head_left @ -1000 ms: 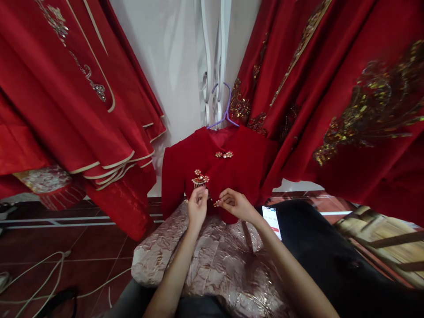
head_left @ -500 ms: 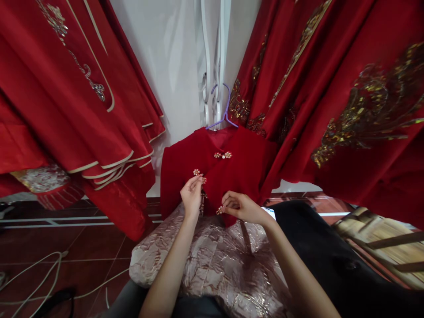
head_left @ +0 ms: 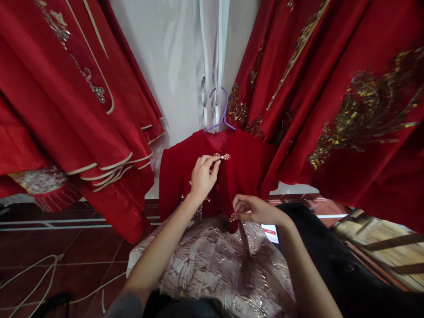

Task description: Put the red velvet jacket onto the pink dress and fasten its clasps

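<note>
A red velvet jacket (head_left: pixel 247 150) hangs on a purple hanger (head_left: pixel 224 122), its lower front lying over pinkish brocade fabric (head_left: pixel 212 265). At the collar, thumb and fingers of my left hand (head_left: pixel 202 179) pinch the beaded, flower-shaped clasp (head_left: pixel 227 157), hiding part of it. My right hand (head_left: pixel 256 210) is closed on the jacket's front edge low down, beside another beaded clasp (head_left: pixel 232 217). Between the two hands the front panels stand apart below the collar. More beaded trim (head_left: pixel 199 209) shows under my left wrist.
Red garments with pale piping (head_left: pixel 109 145) hang at left, and a red gown with gold sequins (head_left: pixel 351 115) at right. White cabinet doors (head_left: pixel 159 53) stand behind. A phone (head_left: pixel 270 233) lies near my right forearm. White cable (head_left: pixel 49 274) runs over the tiled floor.
My left hand has let go of the middle clasp and moved up to the collar clasp. My right hand has shifted slightly right and down, drawing the front edge along.
</note>
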Tool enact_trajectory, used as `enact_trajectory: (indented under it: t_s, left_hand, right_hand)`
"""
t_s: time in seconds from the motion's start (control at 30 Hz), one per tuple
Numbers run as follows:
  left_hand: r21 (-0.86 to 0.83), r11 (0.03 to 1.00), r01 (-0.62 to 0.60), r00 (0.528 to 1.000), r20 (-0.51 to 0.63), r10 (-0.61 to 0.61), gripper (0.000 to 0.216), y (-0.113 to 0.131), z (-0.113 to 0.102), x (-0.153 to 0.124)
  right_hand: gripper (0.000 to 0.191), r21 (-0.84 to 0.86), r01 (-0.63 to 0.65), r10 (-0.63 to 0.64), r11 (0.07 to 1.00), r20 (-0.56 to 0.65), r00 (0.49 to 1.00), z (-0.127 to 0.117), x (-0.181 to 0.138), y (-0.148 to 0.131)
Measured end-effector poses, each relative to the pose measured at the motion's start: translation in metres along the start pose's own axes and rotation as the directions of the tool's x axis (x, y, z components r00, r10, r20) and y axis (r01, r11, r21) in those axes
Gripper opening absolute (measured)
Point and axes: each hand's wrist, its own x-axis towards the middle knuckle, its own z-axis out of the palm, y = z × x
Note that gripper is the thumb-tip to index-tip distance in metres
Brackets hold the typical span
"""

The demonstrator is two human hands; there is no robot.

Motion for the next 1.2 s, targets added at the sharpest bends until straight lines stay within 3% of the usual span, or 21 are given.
enact_trajectory:
  t_s: [0.1,0.3,0.43,0.57,0.77,0.87,0.93,1.0,1.07,1.13,1.2]
  left_hand:
    - [0.214,0.973,-0.089,0.996,0.002,0.091,0.024,0.001,-0.006,0.011]
    - [0.476,0.785,-0.396,0.917,0.253,0.309,0.024,0.003,-0.016,0.031]
    - [0.493,0.698,-0.519,0.853,0.343,0.392,0.017,0.005,-0.021,0.043]
    - [0.424,0.620,-0.660,0.747,0.465,0.476,0.017,0.004,-0.025,0.051]
    - [0.418,0.542,-0.729,0.682,0.507,0.527,0.026,-0.001,-0.026,0.055]
    - [0.448,0.537,-0.714,0.699,0.483,0.527,0.027,-0.001,-0.025,0.055]
    - [0.475,0.565,-0.675,0.738,0.451,0.502,0.027,0.000,-0.025,0.054]
    - [0.518,0.618,-0.591,0.806,0.390,0.445,0.027,-0.001,-0.024,0.051]
    - [0.585,0.659,-0.473,0.881,0.315,0.352,0.029,-0.002,-0.025,0.046]
    - [0.661,0.652,-0.371,0.929,0.259,0.265,0.040,-0.002,-0.026,0.040]
    - [0.723,0.621,-0.303,0.953,0.217,0.213,0.052,-0.002,-0.028,0.034]
  right_hand:
    - [0.015,0.004,-0.034,0.034,0.999,0.013,0.999,-0.007,-0.006,-0.003]
    - [0.014,-0.003,-0.068,0.068,0.998,0.003,0.998,-0.018,-0.016,-0.002]
    - [0.019,-0.035,-0.100,0.098,0.994,-0.040,0.994,-0.024,-0.022,-0.004]
    - [0.024,-0.053,-0.094,0.090,0.994,-0.076,0.993,-0.023,-0.024,-0.009]
    - [0.025,-0.081,-0.064,0.055,0.995,-0.105,0.993,-0.011,-0.019,-0.013]
    - [0.025,-0.013,-0.002,0.000,1.000,-0.166,0.986,-0.009,-0.008,-0.023]
    - [0.027,0.076,0.093,-0.064,0.993,-0.314,0.947,-0.008,0.006,-0.037]
    - [0.031,0.131,0.231,-0.131,0.964,-0.520,0.844,-0.005,0.025,-0.054]
    - [0.042,0.135,0.355,-0.196,0.925,-0.631,0.751,0.000,0.047,-0.070]
    - [0.059,0.132,0.412,-0.255,0.901,-0.608,0.752,0.009,0.065,-0.078]
    - [0.077,0.070,0.392,-0.286,0.917,-0.569,0.771,0.016,0.076,-0.078]
